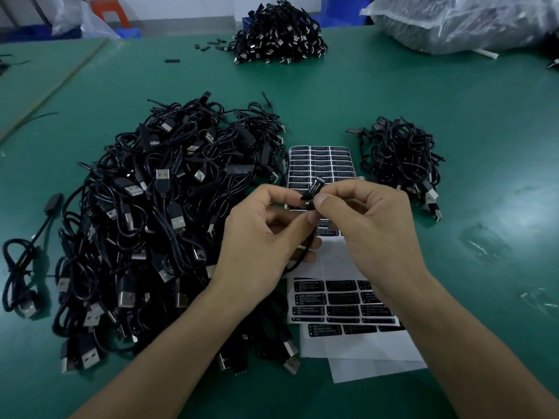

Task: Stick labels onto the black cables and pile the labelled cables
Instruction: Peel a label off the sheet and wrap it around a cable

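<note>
1. Above the label sheets, near the middle of the green table mat, both hands meet around one black cable.
2. The left hand pinches the small rectangular block at the end of the cable between thumb and forefinger; the other fingers are curled.
3. The right hand grips the same block from the other side with thumb and fingertip. A glossy black label with white print lies along the block.
4. The thin round cord of this cable hangs down past the left palm.
5. The upper label sheet lies flat just behind the hands and carries rows of black rounded rectangles.
6. The lower label sheet lies under the right wrist, on plain white backing papers.
7. A large tangled heap of cables lies to the left, with shiny metal USB plugs that stick out everywhere.
8. A smaller cable pile lies to the right of the sheets, apart from them.
9. A third cable pile sits at the far side of the mat.
10. Crinkled clear plastic bags fill the far right corner.
11. One loose cable lies alone at the left edge.
</note>
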